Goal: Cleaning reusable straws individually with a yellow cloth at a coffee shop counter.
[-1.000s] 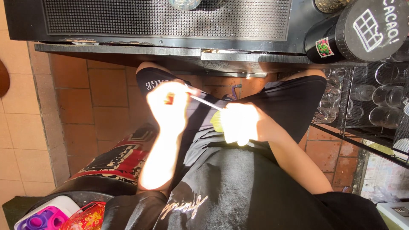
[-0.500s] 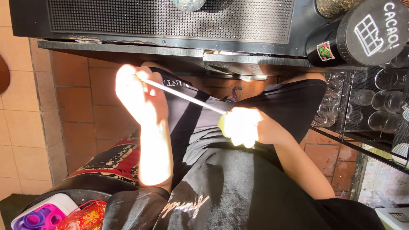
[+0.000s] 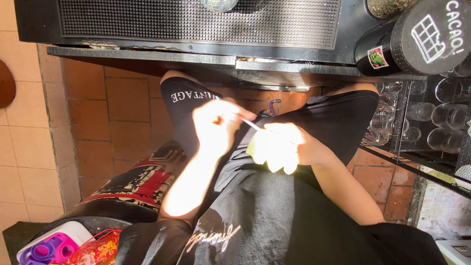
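Presently, both hands meet at lap level below the dark surface [image 3: 147, 54]: the left hand [image 3: 216, 125] pinches one end of a thin white stick [image 3: 251, 124], and the right hand [image 3: 279, 147] closes around its other end.

Your two bare hands meet in front of your torso, both washed out by strong sunlight. Your left hand [image 3: 216, 126] is raised a little higher, its fingers curled and pinched together at the tips, the thumb side turned towards the other hand. Your left forearm runs down from it towards your body, bare to the elbow. Your right hand [image 3: 278, 147] sits just beside the left, slightly lower, closed in a loose fist with the knuckles facing up. Your right forearm slants down and outward to a bent elbow. The fingertips of both hands are near each other, almost touching.
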